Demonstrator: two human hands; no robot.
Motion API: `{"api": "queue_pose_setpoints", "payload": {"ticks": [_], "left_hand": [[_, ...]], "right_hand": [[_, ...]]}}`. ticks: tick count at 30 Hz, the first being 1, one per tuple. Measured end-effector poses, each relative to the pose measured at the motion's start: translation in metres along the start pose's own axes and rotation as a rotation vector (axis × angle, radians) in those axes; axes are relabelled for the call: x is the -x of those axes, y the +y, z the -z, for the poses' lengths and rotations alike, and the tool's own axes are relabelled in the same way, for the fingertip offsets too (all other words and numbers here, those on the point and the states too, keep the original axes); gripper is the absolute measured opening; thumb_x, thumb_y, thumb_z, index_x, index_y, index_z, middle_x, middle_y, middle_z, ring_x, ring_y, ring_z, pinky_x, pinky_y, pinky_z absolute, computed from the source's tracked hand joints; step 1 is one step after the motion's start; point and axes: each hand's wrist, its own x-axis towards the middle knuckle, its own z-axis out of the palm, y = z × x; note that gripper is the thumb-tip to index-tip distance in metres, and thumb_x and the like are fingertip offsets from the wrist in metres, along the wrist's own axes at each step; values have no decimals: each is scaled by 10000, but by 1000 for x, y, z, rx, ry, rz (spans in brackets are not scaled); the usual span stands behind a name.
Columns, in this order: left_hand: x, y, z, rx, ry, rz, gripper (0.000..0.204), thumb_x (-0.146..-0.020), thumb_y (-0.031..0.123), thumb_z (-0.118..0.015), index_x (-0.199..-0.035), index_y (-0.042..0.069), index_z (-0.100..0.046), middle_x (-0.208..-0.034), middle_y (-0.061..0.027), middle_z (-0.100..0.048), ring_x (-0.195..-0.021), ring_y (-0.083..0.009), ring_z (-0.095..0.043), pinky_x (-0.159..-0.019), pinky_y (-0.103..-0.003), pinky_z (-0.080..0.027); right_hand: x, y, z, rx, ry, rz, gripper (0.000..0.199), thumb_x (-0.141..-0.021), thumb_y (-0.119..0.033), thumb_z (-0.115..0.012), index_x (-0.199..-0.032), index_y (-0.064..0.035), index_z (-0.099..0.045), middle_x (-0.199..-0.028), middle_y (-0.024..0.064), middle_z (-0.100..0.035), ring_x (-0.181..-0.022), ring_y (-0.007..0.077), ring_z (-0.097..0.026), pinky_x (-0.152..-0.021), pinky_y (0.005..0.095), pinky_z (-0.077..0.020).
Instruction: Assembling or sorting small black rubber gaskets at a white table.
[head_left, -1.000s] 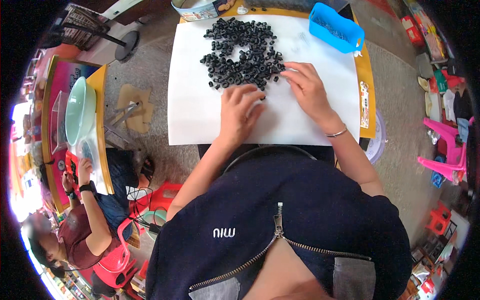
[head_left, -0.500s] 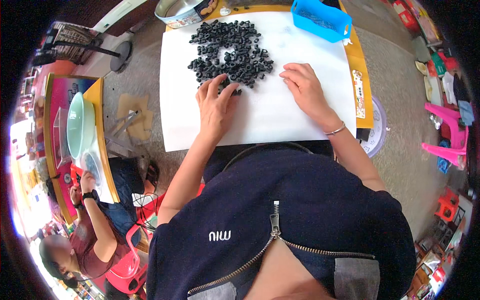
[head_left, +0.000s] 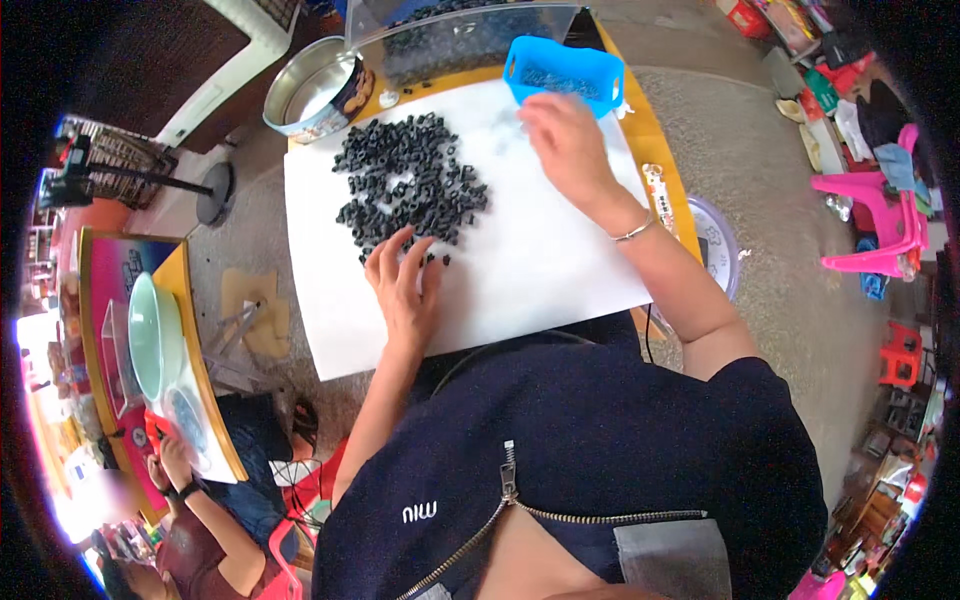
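Observation:
A loose heap of small black tube-like pieces (head_left: 410,160) lies on a white sheet (head_left: 520,270). My left hand (head_left: 402,290) rests at the heap's near edge, fingers bent and spread, with a few stray pieces close to its fingertips. It appears to grip nothing. At the far right, a blue plastic basket (head_left: 565,85) contains a mass of small, thin, greyish items too fine to make out. My right hand (head_left: 572,155) hovers just in front of that basket, slightly blurred, its fingers loosely stretched out and nothing visible in them.
A round metal tin (head_left: 310,90) stands at the far left corner. Behind it is a clear bin (head_left: 460,45) of dark pieces. On the left, a co-worker's hands (head_left: 175,465) hold something red at another table with a green basin (head_left: 155,335). A pink stool (head_left: 880,210) stands right.
My right hand has moved away from beside the heap, up to the blue basket. My left hand stays by the heap's near edge. The view has shifted, bringing the clear bin into sight.

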Motion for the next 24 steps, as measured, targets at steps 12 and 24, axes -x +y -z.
{"api": "queue_pose_setpoints", "payload": {"ticks": [12,24], "left_hand": [[-2,-1,-1,2,25,59,285,-774,70,-675,-1052,103,-624,-1183,-92,-545,-1121,-309,-437,-951,-421,-359],[-1,-7,-3,20,29,89,209,-834,147,-631,-1031,76,-624,-1150,-119,-568,-1101,-315,-465,-976,-436,-330]], "right_hand": [[-80,116,1,289,-772,-120,435,-782,-100,-599,-1215,-131,-575,-1053,171,-627,-993,318,-604,-823,425,-484],[-79,137,-11,175,-828,-58,318,-756,-65,-620,-1073,-82,-637,-988,150,-626,-957,309,-589,-834,393,-455]]}}
